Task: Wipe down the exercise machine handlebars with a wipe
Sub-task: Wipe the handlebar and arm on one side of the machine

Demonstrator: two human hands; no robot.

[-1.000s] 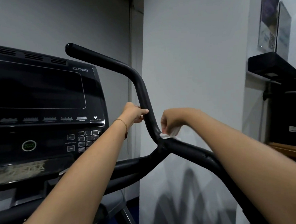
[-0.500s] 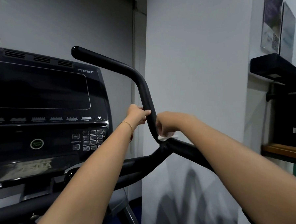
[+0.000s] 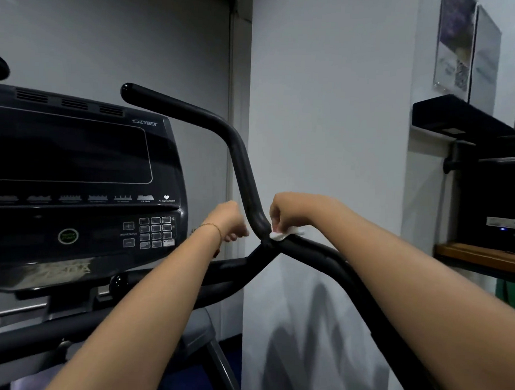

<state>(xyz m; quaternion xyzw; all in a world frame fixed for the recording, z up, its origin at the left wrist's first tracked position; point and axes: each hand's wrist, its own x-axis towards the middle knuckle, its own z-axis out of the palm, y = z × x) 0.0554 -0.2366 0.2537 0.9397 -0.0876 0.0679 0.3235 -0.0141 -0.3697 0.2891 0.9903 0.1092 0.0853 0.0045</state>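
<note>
The black handlebar (image 3: pixel 242 161) of the exercise machine rises from a junction at the centre and bends left at the top. My right hand (image 3: pixel 291 211) pinches a small white wipe (image 3: pixel 279 235) and presses it on the bar just right of that junction. My left hand (image 3: pixel 228 220), with a thin bracelet on the wrist, sits just left of the upright bar. Its fingers are curled and no finger or thumb shows around the bar. A second branch of the bar (image 3: pixel 350 277) runs down to the right under my right forearm.
The machine's dark console (image 3: pixel 73 155) with a keypad (image 3: pixel 154 232) fills the left. A white wall corner (image 3: pixel 329 109) stands close behind the bar. On the right are a black shelf (image 3: pixel 451 115) and a wooden ledge (image 3: pixel 479 257) with dark equipment.
My left hand has come off the upright bar and dropped lower beside it. My right hand stays at the junction with the wipe, shifted slightly right.
</note>
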